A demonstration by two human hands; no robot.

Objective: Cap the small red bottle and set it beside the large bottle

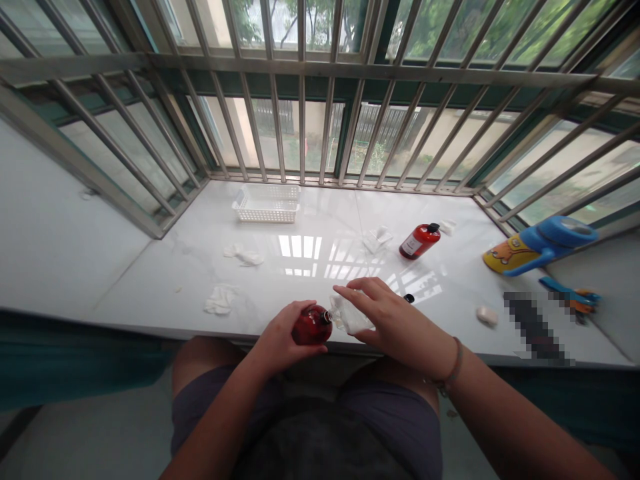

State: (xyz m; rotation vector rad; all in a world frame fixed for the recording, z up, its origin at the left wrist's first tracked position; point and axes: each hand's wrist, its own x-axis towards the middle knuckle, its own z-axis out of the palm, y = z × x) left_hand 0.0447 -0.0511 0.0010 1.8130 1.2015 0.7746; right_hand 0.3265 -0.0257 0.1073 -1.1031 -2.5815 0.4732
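Note:
At the front edge of the white counter, my left hand (286,339) is wrapped round a red bottle (311,325), whose uncapped neck points right. Just right of that neck, my right hand (387,313) holds a clear container (353,316) with something whitish in or behind it. The container's mouth is close to the bottle neck; whether they touch cannot be made out. A small black cap (409,298) lies beyond my right wrist. Farther back stands a second red bottle (419,241) with a white label and a black cap.
A white perforated basket (267,205) sits at the back left. Crumpled tissues (221,299) lie about the white counter (310,233). A blue and yellow flask (537,245) and a small pale block (487,316) are at the right. Metal bars close off the back.

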